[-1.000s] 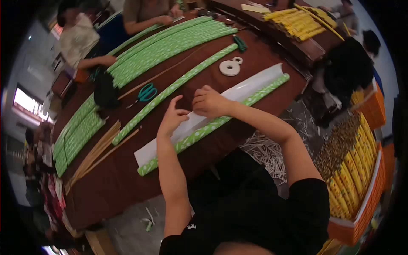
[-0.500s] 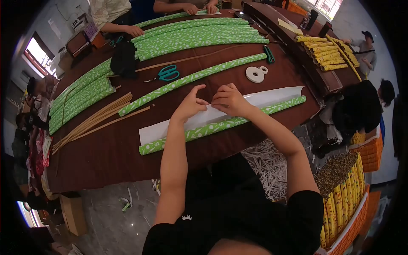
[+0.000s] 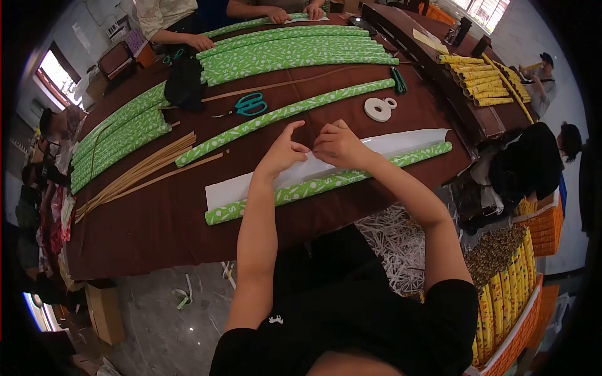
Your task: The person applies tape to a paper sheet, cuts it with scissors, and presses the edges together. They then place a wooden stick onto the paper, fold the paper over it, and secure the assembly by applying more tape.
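My 12 o'clock: smooth paper sheet [image 3: 407,141], white face faintly glossy. Worktop [image 3: 150,222] cover matt, cloth-like. My 11 o'clock: scissors [image 3: 252,105], plastic-looking handles, metallic blades. Floor [image 3: 153,301] polished, stone-like.

From here I see yellow patterned rolls [image 3: 481,81] on the far brown tabletop [image 3: 401,28] and a tan cardboard box [image 3: 105,313].

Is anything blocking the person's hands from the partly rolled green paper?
Nothing I can see: the left hand and right hand are right at the partly rolled green paper. The white rings lie beyond it, clear of both hands.
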A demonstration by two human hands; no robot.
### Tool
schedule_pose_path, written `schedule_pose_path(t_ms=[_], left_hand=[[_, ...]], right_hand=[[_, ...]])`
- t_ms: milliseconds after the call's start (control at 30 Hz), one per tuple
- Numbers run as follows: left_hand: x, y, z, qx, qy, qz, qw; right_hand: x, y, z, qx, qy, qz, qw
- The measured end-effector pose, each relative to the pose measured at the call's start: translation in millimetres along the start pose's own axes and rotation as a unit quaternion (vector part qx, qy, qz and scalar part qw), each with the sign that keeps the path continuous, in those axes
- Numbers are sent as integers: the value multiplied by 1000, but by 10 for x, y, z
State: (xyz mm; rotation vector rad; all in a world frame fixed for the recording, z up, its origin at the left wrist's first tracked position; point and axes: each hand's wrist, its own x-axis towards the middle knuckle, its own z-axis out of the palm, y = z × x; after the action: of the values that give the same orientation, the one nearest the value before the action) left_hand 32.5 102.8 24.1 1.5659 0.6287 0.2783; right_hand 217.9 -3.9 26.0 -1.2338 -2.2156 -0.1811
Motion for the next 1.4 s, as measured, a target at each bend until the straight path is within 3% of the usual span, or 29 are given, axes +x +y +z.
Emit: schedule_pose_path(t_ms=[100,500,700,767,800,867,933,1133,1200,1233,1300,1400], left_hand=[[-18,22,3,8,3,-3,1000],[-4,-19,6,6,10,8,1000],[5,-38,-5,-1,-6,15,1000],[-15,-16,0,11,-3,17,1000],[-19,-11,8,23,0,19,1000],[-15,-18,5,22,-1,20,1000],[-15,-9,15,20,-8,22,1000],[-28,7,19,55,-5,39,998],[-2,-25,21,64,-18,40,997],[10,-41,10,74,-18,35,997],[20,-43,29,92,-19,37,995],[-11,16,64,85,-10,20,996]], right_hand=[[10,-5,8,-30,-1,-31,999],[-7,-58,116,-75,78,0,994],[-36,67,31,-63,105,153,981],[-102,230,-121,41,116,293,948],[-160,318,-218,147,156,375,902],[-205,477,-685,245,184,485,819],[-285,622,-1237,314,217,510,771],[-672,1116,-2688,274,303,487,772],[-758,1089,-3125,288,307,425,802],[-884,1309,-3414,356,314,368,800],[-984,1506,-3940,341,300,384,804],[-918,1286,-4112,289,316,419,801]])
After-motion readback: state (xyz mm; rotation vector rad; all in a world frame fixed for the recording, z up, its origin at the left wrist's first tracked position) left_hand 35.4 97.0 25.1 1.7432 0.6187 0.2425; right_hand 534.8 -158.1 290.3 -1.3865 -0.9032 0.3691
